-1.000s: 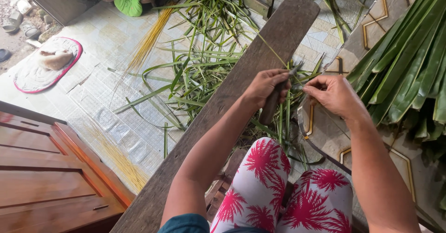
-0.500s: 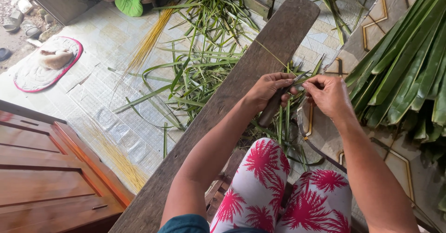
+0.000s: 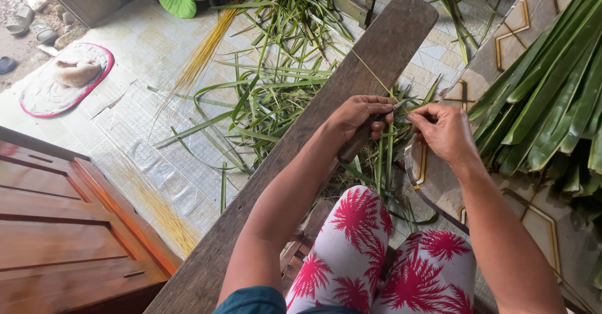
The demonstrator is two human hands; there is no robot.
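My left hand grips a small knife by its brown wooden handle, blade tip pointing right. My right hand pinches a thin yellow-green leaf midrib right next to the blade. The midrib runs up and left across a long dark wooden plank. Both hands are held close together above my knees, which are in white trousers with red palm prints.
Green leaf strips litter the tiled floor beyond the plank. Broad green leaves are stacked at right on a patterned mat. Yellow midrib bundles lie on the floor. A wooden cabinet stands at left, and a round mat lies far left.
The hands have shifted slightly upward and closer together. The knife handle has tilted flatter, and the midrib is drawn further across the blade.
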